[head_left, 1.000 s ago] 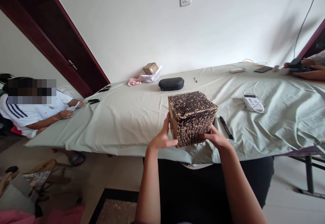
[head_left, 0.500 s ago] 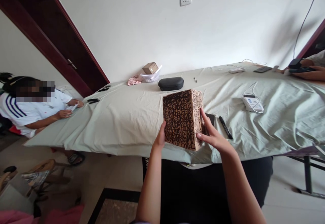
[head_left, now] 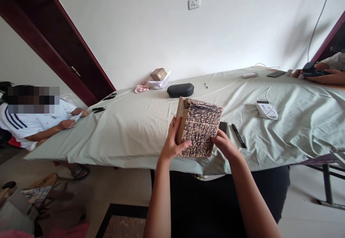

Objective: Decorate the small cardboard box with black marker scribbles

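A cardboard box [head_left: 201,128] covered in black looping scribbles is held tilted between both hands, above the near edge of the cloth-covered table. My left hand [head_left: 171,141] grips its left side, the thumb lying across the scribbled face and the fingers along a plain brown side. At the right edge, my right hand [head_left: 224,143] holds the box with its fingers partly hidden behind it. A black marker [head_left: 238,136] lies on the cloth just right of my right hand. Behind the box a dark flat object [head_left: 223,127] partly shows.
On the pale green tablecloth [head_left: 129,126] sit a black zip case [head_left: 180,90], a small cardboard box [head_left: 158,74] on a plastic bag, and a white device with a cord [head_left: 266,109]. One person [head_left: 40,119] sits at the left; another person's hands [head_left: 320,71] hold a dark object at far right.
The box has been turned in my hands, so a lighter scribbled face and a plain brown side now show instead of the densely scribbled face. My left thumb has come onto the front.
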`<state>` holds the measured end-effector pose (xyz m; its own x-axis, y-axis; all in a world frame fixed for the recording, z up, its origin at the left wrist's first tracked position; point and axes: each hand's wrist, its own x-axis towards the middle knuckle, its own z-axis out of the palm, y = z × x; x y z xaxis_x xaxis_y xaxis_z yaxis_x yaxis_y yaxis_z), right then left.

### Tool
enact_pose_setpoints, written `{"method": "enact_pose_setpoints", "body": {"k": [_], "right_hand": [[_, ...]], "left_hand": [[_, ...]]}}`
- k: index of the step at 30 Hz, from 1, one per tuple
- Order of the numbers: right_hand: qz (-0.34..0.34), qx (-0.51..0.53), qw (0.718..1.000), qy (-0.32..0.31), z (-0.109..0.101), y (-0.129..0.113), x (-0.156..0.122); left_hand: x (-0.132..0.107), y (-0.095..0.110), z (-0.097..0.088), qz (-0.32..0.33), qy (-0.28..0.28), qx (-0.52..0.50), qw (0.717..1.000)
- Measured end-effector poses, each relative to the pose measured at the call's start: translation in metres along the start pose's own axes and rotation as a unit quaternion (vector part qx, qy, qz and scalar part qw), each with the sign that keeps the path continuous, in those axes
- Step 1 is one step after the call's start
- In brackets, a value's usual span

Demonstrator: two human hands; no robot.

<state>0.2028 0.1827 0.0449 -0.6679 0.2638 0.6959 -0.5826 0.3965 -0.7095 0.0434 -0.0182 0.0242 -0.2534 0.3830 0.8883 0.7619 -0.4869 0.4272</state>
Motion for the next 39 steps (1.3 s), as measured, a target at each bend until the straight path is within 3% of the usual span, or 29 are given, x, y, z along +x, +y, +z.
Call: {"method": "enact_pose_setpoints", "body": {"k": [4,8,10,13,15,17,21,26,34,39], "right_hand": [[0.046,-0.025,0.996,0.075,0.005,0.011,0.012],[-0.007,-0.150,0.973,0.175,-0.027,0.009,0.019],[-0.017,-0.297,0.911,0.285,-0.053,0.007,0.020],[0.083,-0.534,0.750,0.383,-0.085,0.004,0.023],[0.178,-0.617,0.671,0.371,-0.096,0.005,0.029],[0.235,-0.653,0.642,0.324,-0.099,0.008,0.038],[0.241,-0.680,0.639,0.266,-0.098,0.012,0.055],[0.217,-0.680,0.665,0.221,-0.102,0.011,0.058],[0.234,-0.667,0.672,0.221,-0.108,0.004,0.060],[0.248,-0.618,0.726,0.173,-0.109,-0.022,0.076]], "left_hand": [[0.000,0.024,0.016,-0.069,0.037,0.183,0.980],[0.004,0.018,0.038,-0.100,0.075,0.295,0.947],[0.006,0.013,0.044,-0.096,0.084,0.329,0.936],[0.007,0.009,0.046,-0.084,0.095,0.351,0.928],[0.007,0.008,0.046,-0.082,0.101,0.360,0.924],[0.006,0.007,0.047,-0.082,0.105,0.363,0.922],[0.005,0.007,0.052,-0.089,0.119,0.366,0.918],[0.004,0.009,0.059,-0.092,0.148,0.369,0.913],[-0.001,0.008,0.060,-0.089,0.163,0.364,0.913],[-0.004,0.003,0.062,-0.077,0.164,0.358,0.916]]}}
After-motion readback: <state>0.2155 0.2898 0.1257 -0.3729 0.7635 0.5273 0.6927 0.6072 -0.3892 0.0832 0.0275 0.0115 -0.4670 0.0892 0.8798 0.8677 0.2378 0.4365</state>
